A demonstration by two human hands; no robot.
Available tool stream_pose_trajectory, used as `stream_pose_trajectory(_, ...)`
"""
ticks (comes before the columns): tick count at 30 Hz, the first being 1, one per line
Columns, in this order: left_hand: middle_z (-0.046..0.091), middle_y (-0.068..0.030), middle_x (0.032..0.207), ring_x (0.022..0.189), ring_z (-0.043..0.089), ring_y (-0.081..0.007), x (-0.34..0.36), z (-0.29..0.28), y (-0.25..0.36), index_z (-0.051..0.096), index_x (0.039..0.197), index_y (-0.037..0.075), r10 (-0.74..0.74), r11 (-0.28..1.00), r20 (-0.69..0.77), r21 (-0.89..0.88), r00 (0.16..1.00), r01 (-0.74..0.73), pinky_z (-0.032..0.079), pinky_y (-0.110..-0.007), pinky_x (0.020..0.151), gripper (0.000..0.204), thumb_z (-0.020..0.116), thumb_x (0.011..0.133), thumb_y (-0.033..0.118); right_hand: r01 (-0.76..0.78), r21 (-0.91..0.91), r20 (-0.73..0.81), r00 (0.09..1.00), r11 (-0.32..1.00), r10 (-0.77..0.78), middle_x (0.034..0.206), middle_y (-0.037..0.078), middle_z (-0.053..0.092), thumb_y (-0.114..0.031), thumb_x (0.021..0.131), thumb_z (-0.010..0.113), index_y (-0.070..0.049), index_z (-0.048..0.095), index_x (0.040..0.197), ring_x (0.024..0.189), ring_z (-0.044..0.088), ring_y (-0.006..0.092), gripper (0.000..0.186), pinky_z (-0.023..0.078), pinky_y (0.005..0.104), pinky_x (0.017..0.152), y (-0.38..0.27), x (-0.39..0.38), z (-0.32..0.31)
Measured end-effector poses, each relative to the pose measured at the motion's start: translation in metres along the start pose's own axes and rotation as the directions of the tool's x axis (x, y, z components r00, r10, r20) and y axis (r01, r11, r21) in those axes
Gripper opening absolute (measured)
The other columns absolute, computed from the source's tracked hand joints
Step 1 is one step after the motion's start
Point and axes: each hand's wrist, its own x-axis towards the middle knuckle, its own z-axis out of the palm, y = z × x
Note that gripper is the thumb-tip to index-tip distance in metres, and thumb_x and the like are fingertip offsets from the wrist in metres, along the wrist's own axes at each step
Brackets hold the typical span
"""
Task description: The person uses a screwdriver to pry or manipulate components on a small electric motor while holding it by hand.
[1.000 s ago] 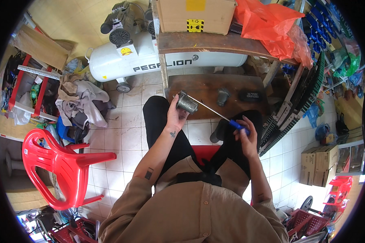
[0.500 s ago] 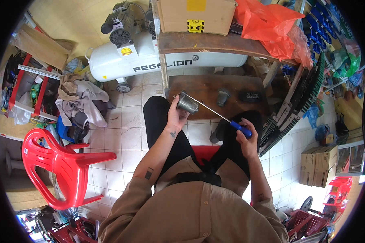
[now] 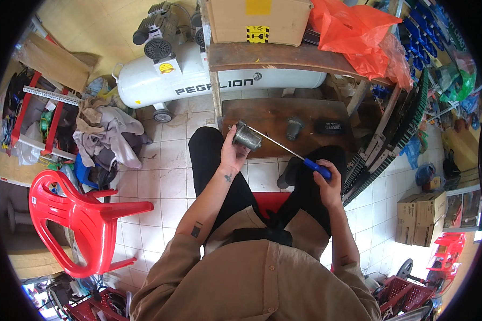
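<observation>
Left hand (image 3: pixel 231 156) grips metal cylinder (image 3: pixel 247 137); right hand (image 3: pixel 329 184) holds screwdriver (image 3: pixel 289 151) against it

one white air compressor (image 3: pixel 198 80), one red plastic chair (image 3: pixel 80 219), one blue-handled screwdriver (image 3: pixel 297 155), two metal cylinders (image 3: pixel 247 137)

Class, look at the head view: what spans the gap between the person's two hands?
In the head view, the screwdriver's thin metal shaft bridges it, running from the blue handle in the right hand to the grey metal cylinder held in the left hand.

Grey metal cylinder (image 3: pixel 247 137) in left hand (image 3: pixel 231 158), blue-handled screwdriver (image 3: pixel 292 152) in right hand (image 3: pixel 329 184).
</observation>
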Motion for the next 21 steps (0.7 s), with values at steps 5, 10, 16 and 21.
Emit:
stream_pose_trajectory(5, 0.066, -0.0039, 0.112, 0.107, 0.062, -0.0181, 0.000, -0.002, 0.001, 0.060, 0.117, 0.012, -0.002, 1.000, 0.009, 0.013, 1.000, 0.002, 0.049, -0.035, 0.099, 0.041, 0.070, 0.093, 0.043, -0.430, 0.137, 0.010, 0.901, 0.892, 0.433, 0.094, 0.013, 0.064, -0.043, 0.109, 0.033, 0.000, 0.047, 0.143, 0.061, 0.059, 0.0109, 0.056, 0.043, 0.0223, 0.045, -0.043, -0.003, 0.015)
stream_pose_trajectory(10, 0.065, -0.0012, 0.109, 0.102, 0.063, -0.0157, 0.004, -0.004, 0.003, 0.062, 0.118, 0.016, -0.027, 0.998, 0.009, -0.052, 1.000, 0.028, 0.053, -0.034, 0.089, 0.036, 0.072, 0.092, 0.041, -0.289, 0.002, -0.018, 0.957, 0.957, 0.289, 0.087, 0.009, 0.060, -0.025, 0.106, 0.051, -0.001, 0.050, 0.140, 0.064, 0.057, 0.0091, 0.041, 0.046, 0.0214, 0.054, -0.030, -0.003, 0.014)
stream_pose_trajectory(16, 0.066, -0.0011, 0.108, 0.102, 0.063, -0.0155, 0.001, -0.001, 0.000, 0.062, 0.118, 0.015, -0.006, 1.000, -0.015, -0.021, 1.000, 0.006, 0.053, -0.033, 0.088, 0.037, 0.072, 0.092, 0.041, 0.029, -0.067, -0.042, 0.999, 0.997, -0.031, 0.093, 0.008, 0.058, -0.013, 0.102, 0.058, -0.002, 0.052, 0.137, 0.065, 0.056, 0.0098, 0.037, 0.045, 0.0213, 0.057, -0.019, 0.002, 0.012)
stream_pose_trajectory(21, 0.068, -0.0067, 0.114, 0.109, 0.064, -0.0209, 0.005, -0.007, 0.001, 0.061, 0.119, 0.012, -0.005, 1.000, 0.002, -0.014, 1.000, 0.005, 0.050, -0.036, 0.100, 0.040, 0.068, 0.094, 0.043, -0.428, 0.244, -0.001, 0.897, 0.870, 0.441, 0.096, 0.009, 0.060, -0.020, 0.106, 0.052, -0.001, 0.053, 0.137, 0.057, 0.055, 0.0110, 0.036, 0.045, 0.0215, 0.053, -0.051, -0.001, 0.019)
